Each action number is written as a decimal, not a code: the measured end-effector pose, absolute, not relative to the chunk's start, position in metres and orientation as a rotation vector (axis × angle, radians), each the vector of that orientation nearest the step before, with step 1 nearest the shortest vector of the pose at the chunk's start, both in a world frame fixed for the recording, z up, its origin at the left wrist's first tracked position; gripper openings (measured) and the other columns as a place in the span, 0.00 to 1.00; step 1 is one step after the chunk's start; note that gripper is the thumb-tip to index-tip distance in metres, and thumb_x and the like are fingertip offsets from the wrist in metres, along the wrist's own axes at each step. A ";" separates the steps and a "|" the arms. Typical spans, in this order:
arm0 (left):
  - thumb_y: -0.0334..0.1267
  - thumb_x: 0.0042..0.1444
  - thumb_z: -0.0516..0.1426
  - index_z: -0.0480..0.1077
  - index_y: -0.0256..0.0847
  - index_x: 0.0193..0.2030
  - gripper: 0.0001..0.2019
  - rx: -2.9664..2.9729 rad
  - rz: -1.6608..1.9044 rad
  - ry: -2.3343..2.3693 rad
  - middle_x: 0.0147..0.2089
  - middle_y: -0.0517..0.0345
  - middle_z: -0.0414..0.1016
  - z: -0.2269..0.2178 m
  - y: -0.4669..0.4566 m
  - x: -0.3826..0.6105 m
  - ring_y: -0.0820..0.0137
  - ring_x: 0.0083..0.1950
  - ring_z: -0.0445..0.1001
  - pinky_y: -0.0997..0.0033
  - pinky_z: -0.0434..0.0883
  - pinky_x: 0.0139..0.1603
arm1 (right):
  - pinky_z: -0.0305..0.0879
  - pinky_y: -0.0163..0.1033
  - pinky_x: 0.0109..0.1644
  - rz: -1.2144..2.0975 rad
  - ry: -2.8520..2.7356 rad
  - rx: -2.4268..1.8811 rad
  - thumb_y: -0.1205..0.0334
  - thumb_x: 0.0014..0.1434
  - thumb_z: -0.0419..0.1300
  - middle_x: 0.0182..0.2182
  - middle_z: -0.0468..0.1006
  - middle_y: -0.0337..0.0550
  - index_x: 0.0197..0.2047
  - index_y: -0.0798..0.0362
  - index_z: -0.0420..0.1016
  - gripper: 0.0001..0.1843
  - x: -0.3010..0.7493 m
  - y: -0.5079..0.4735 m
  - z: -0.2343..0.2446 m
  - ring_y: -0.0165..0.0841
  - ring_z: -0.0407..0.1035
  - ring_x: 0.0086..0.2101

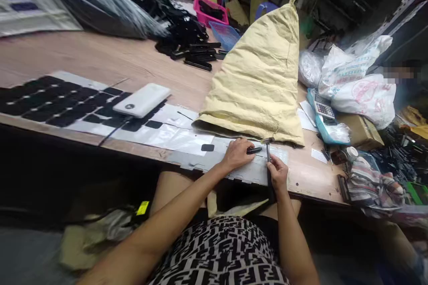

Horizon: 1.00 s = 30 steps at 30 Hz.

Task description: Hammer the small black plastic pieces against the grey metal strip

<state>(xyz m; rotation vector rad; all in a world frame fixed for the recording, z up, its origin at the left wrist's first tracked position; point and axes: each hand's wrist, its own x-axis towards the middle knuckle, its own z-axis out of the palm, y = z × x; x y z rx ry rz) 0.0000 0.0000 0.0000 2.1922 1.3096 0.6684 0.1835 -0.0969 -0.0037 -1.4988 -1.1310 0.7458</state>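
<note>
My right hand (278,171) is closed around a small hammer (268,153), whose shaft points away from me with the metal head at the far end. Just to its left, my left hand (238,153) grips a slim black piece (254,150) by one end, low over the grey work mat (219,162). What kind of piece it is I cannot make out. A black rounded pad (207,147) lies flat left of my left hand. Directly beyond both hands stands a large pale yellow cloth sack (257,80), its lower edge close to the hammer head.
Rows of black pads (50,100) lie at left, a white power bank (143,100) with a cable on them. Black pieces (200,55) are heaped behind, near a pink basket (210,9). White plastic bags (364,93) and a calculator (324,109) sit at right.
</note>
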 end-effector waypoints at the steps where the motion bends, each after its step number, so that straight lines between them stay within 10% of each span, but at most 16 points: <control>1: 0.41 0.54 0.63 0.79 0.43 0.43 0.11 2.187 0.670 1.302 0.44 0.53 0.77 -0.001 0.001 0.001 0.57 0.50 0.72 0.58 0.64 0.51 | 0.71 0.41 0.47 0.755 -1.128 -1.496 0.58 0.53 0.65 0.39 0.82 0.45 0.51 0.56 0.83 0.22 0.183 -0.097 -0.004 0.37 0.74 0.40; 30: 0.33 0.42 0.68 0.81 0.38 0.30 0.06 1.815 0.724 1.257 0.34 0.58 0.77 -0.001 0.025 0.002 0.69 0.36 0.74 0.71 0.66 0.37 | 0.70 0.38 0.35 0.552 -1.464 -1.587 0.61 0.57 0.60 0.32 0.78 0.42 0.50 0.53 0.83 0.19 0.167 -0.112 0.021 0.32 0.69 0.30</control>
